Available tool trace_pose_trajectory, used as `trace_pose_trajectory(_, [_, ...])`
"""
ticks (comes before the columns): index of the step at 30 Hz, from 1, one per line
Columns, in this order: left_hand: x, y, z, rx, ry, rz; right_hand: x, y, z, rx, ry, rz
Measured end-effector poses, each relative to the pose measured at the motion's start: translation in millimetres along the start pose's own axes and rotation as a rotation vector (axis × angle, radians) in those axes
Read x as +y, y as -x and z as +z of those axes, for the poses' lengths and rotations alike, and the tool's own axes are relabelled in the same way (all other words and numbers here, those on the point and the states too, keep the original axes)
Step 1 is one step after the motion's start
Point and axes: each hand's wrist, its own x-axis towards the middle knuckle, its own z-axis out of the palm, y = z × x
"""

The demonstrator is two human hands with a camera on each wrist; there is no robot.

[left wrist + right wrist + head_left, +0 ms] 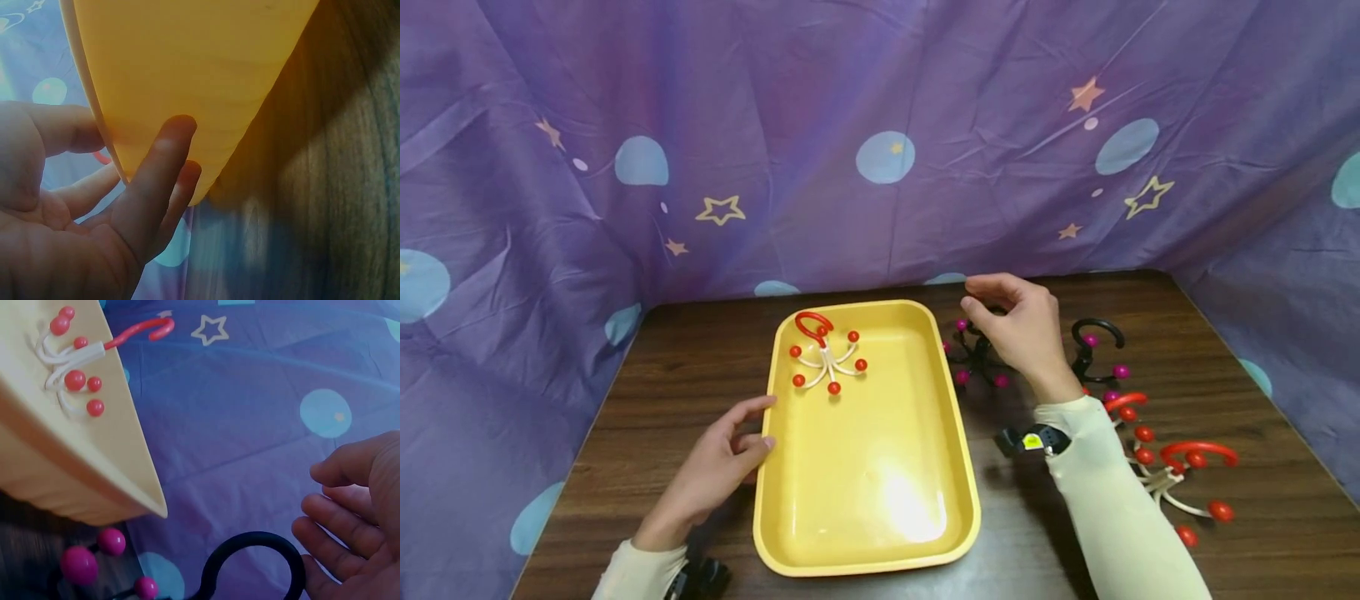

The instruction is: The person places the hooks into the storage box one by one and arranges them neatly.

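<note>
resting at the left wall of the yellow tray [850, 467], the left hand [722, 454] is pinching the rim, its grip closing thumb and finger over the edge while other fingers are pressing the outer wall. the right hand [1022, 321] is hovering beyond the tray's right side, its grip holding nothing, thumb and fingertips standing apart. beneath it, a black hanger [977, 357] with magenta balls is lying on the dark wooden desk [670, 367], just beside the tray. in the right wrist view its round hook is showing close by the little finger; whether they are touching, i cannot tell.

inside the tray, a white hanger [827, 360] with red balls and a red hook is sitting in the far left corner. bright glare is spreading over the near right part of the tray floor.

the tray's right wall is standing between the black hanger and the tray's inside. the right hand is covering part of that hanger. farther right, a second black hanger [1084, 360] is lying past the wrist, and two more red-hooked hangers [1165, 479] are crowding near the forearm, the right sleeve [1120, 500] partly hiding them. a black wrist device [1037, 439] is jutting over the desk. behind everything, a purple curtain [820, 108] with stars and pale blue discs is hanging.
</note>
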Motion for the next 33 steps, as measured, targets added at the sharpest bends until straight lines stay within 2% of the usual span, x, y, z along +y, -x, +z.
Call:
trace_pose_trajectory(6, [0.5, -0.2, -0.7, 0.008, -0.01, -0.021, 8.5, 4.0, -8.4, 0.009, 0.083, 0.057])
trace_pose_trajectory(12, [1.2, 0.7, -0.4, 0.026, -0.014, -0.044, 16.0, 8.4, -10.3, -0.032, 0.099, 0.074])
trace_pose_trajectory(18, [0.5, 0.5, 0.1, 0.025, -0.016, -0.043, 24.5, 11.5, -6.7, -0.032, 0.131, 0.084])
trace_pose_trajectory(25, [0.6, -0.8, 1.5, 0.027, -0.02, -0.047, 33.0, 13.7, -5.1, -0.034, 0.084, 0.099])
trace_pose_trajectory(33, [-0.1, -0.9, 1.5, 0.008, -0.004, -0.022, 34.7, 13.6, -5.3, -0.025, 0.033, 0.097])
